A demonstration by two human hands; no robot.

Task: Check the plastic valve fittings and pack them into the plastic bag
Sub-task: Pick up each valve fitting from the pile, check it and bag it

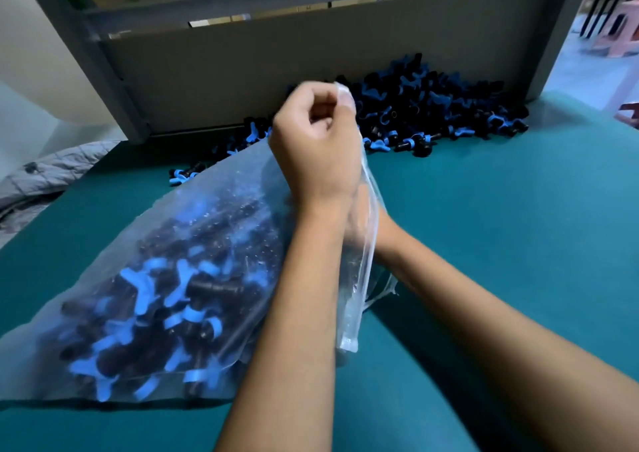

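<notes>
— Nearest us, which hand is which?
— Our left hand (313,140) crosses in front, its thumb and curled fingers pinching the top corner of the plastic bag (114,299) mouth. Our right hand (359,216) sits behind that wrist and inside the film, so we cannot tell how its fingers lie.
— And the bag?
— It lies on the green worktop (501,244) toward the left near edge, full of black and blue valve fittings (166,296).
— What else do we see?
— A loose pile of fittings (425,106) heaped at the far edge against a cardboard panel (242,71) in a grey frame (103,68), and grey quilted cloth (45,171) off the left edge.
</notes>
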